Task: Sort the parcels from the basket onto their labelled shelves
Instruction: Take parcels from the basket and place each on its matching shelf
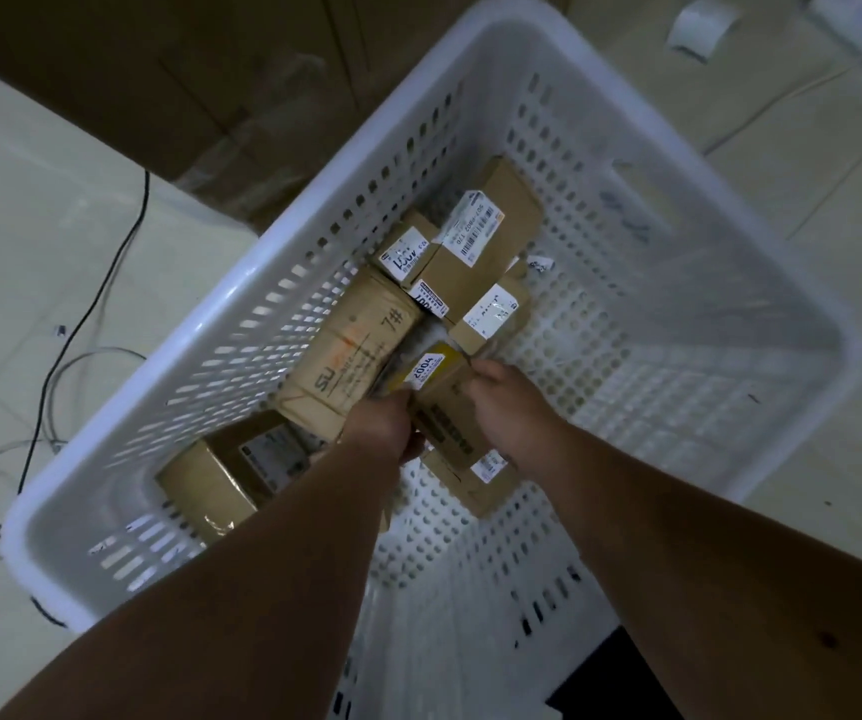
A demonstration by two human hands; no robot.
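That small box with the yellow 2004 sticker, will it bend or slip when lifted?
Probably stiff: the small box looks like cardboard with crisp edges. Likely light, since it is small. Both the left hand and right hand grip it, so slipping seems unlikely.

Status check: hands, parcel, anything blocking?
Both hands, left and right, grip the 2004 parcel inside white basket. Other boxes crowd close around.

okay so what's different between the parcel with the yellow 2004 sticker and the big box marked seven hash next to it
The 2004 parcel is gripped by both hands, the left hand and right hand; the 7# box lies untouched on the basket floor. The 2004 parcel carries a yellow sticker, while the 7# box has handwritten marking and printed letters. The 7# box looks bulkier. Both are brown cardboard.
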